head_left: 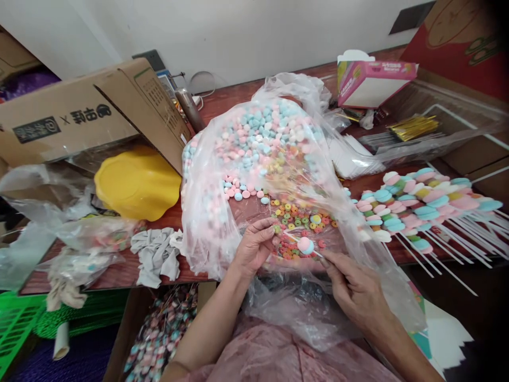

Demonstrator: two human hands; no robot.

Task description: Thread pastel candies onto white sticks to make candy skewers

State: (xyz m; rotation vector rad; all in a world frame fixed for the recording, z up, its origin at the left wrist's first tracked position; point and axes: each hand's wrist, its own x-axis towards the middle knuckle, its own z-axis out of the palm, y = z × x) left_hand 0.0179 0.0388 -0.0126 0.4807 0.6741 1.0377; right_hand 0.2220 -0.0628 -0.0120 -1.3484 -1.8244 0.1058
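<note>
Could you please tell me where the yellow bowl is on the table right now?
In the head view, the yellow bowl sits left of centre on the table, partly under the tilted cardboard box and left of the big plastic bag of candies.

A small home-style candy-packing workshop, by the look of it: a wooden worktop point(119, 273) crowded with a big clear bag point(222, 212) of pastel sweets point(258, 130), finished candy sticks point(421, 204) laid in rows, gold twist ties point(413, 127), cardboard boxes point(75, 119) and a green crate point(16, 323) below.
</note>
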